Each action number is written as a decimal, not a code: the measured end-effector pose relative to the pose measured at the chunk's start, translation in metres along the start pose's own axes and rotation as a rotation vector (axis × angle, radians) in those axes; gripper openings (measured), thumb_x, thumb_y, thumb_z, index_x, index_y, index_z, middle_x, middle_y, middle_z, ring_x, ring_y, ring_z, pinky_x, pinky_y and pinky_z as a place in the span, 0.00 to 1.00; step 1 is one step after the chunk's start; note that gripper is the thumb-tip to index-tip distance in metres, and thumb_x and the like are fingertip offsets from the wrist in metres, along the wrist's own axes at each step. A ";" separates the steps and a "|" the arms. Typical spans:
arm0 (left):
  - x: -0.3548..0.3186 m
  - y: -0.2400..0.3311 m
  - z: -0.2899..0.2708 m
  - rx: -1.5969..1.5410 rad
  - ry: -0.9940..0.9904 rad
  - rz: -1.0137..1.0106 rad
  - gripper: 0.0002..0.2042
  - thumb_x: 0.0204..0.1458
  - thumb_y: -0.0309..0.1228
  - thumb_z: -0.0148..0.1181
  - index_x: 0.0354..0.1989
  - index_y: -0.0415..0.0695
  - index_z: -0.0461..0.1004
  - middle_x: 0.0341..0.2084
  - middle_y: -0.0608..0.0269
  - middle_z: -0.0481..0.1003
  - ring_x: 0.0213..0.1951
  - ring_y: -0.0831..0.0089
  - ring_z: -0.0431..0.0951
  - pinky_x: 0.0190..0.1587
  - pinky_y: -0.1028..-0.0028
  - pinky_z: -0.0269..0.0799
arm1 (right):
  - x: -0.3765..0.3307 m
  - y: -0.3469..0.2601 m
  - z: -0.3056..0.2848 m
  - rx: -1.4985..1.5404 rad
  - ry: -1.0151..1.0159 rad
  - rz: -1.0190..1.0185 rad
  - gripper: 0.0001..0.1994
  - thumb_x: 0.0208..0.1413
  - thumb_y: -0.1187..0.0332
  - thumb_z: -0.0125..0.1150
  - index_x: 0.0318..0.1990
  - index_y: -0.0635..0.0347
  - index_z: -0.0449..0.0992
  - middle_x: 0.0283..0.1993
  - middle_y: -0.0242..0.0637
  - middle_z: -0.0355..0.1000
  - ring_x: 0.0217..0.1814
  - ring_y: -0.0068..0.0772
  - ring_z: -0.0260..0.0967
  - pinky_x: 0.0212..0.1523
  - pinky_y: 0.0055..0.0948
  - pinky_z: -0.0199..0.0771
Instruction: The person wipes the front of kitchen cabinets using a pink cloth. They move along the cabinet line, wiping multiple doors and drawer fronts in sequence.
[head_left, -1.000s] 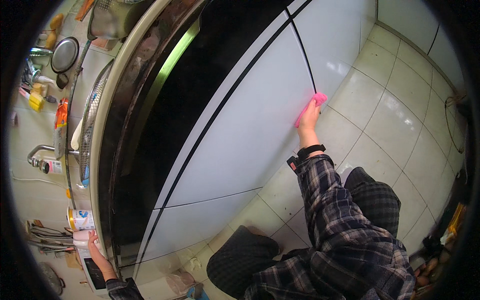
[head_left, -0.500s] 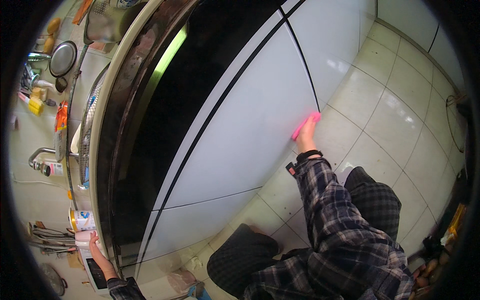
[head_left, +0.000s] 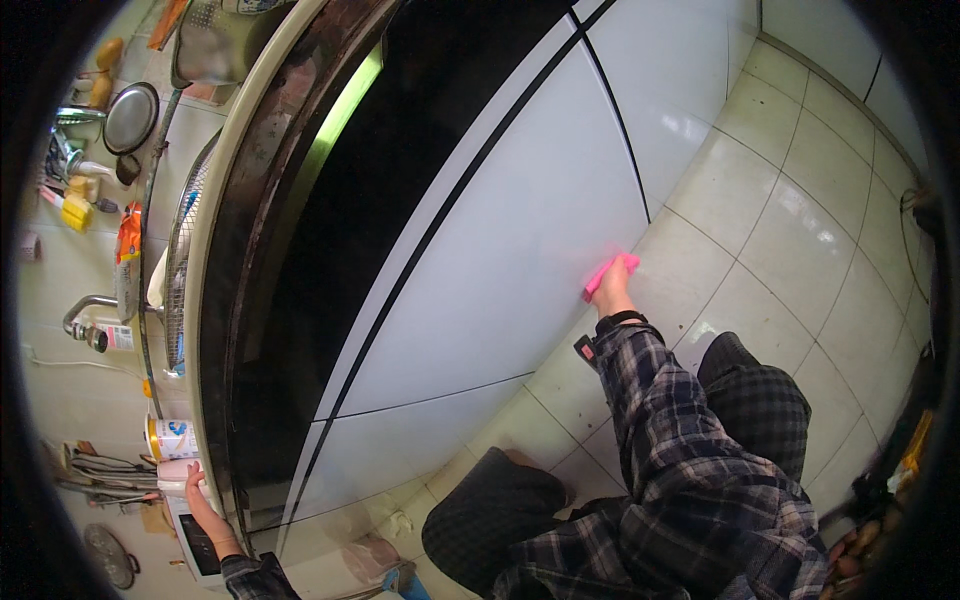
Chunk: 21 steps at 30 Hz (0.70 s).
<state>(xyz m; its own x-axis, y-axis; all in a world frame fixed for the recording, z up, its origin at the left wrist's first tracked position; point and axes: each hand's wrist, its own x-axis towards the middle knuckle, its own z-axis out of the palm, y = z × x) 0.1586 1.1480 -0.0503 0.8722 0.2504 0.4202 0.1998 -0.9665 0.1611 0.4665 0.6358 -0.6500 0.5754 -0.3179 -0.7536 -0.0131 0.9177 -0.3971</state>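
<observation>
My right hand (head_left: 612, 291) is stretched out low and holds a pink cloth (head_left: 609, 272) pressed against the bottom edge of a white cabinet door (head_left: 500, 260), just above the tiled floor. The sleeve is plaid and a dark watch sits on the wrist. My left hand (head_left: 200, 505) reaches up at the lower left and rests its fingers on the counter edge (head_left: 215, 300), next to a pale cup and a dark flat device.
Black gaps (head_left: 620, 120) separate the white cabinet doors. A dish rack (head_left: 180, 270), a tap (head_left: 85, 312), a tin (head_left: 172, 438), a round lid (head_left: 130, 117) and bottles stand on the counter. Pale floor tiles (head_left: 800, 200) spread to the right; my knees are bent below.
My right hand with the pink cloth has slid down the cabinet door toward its bottom edge. The left hand has stayed on the counter edge.
</observation>
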 end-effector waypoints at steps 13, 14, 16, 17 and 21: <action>-0.002 0.006 0.002 0.011 0.045 -0.020 0.22 0.66 0.39 0.31 0.43 0.36 0.73 0.58 0.44 0.68 0.63 0.55 0.64 0.67 0.63 0.51 | -0.027 -0.008 0.014 -0.064 -0.158 -0.268 0.29 0.69 0.50 0.34 0.66 0.65 0.54 0.67 0.44 0.58 0.66 0.41 0.59 0.64 0.38 0.60; -0.002 0.006 0.001 0.017 0.033 -0.008 0.22 0.66 0.39 0.31 0.43 0.36 0.73 0.58 0.44 0.68 0.63 0.55 0.64 0.67 0.63 0.51 | -0.034 0.003 0.012 -0.045 -0.067 -0.185 0.28 0.69 0.51 0.34 0.66 0.65 0.54 0.67 0.44 0.58 0.66 0.41 0.59 0.64 0.38 0.61; -0.002 0.008 0.000 0.018 0.024 -0.021 0.22 0.66 0.39 0.32 0.43 0.36 0.73 0.58 0.44 0.68 0.62 0.55 0.64 0.67 0.63 0.50 | -0.050 0.009 0.017 -0.080 -0.136 -0.322 0.27 0.69 0.53 0.35 0.66 0.66 0.53 0.68 0.45 0.56 0.67 0.41 0.57 0.66 0.38 0.58; -0.002 0.009 0.000 0.028 0.023 -0.004 0.22 0.66 0.39 0.32 0.43 0.36 0.73 0.58 0.44 0.68 0.62 0.55 0.64 0.67 0.63 0.50 | -0.062 0.009 0.024 -0.067 -0.118 -0.305 0.27 0.69 0.54 0.36 0.66 0.66 0.53 0.68 0.45 0.55 0.68 0.41 0.56 0.67 0.38 0.56; -0.003 0.009 0.001 0.001 0.047 -0.013 0.22 0.66 0.39 0.32 0.42 0.36 0.73 0.57 0.44 0.68 0.62 0.55 0.64 0.67 0.63 0.50 | -0.127 -0.024 0.060 -0.308 -0.424 -0.887 0.27 0.67 0.59 0.40 0.68 0.66 0.50 0.71 0.45 0.50 0.72 0.45 0.48 0.71 0.41 0.45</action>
<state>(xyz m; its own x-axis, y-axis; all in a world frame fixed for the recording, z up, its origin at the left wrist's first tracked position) 0.1580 1.1386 -0.0514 0.8477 0.2650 0.4594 0.2114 -0.9633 0.1657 0.4430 0.6685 -0.5135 0.7206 -0.6861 0.0998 0.3827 0.2736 -0.8824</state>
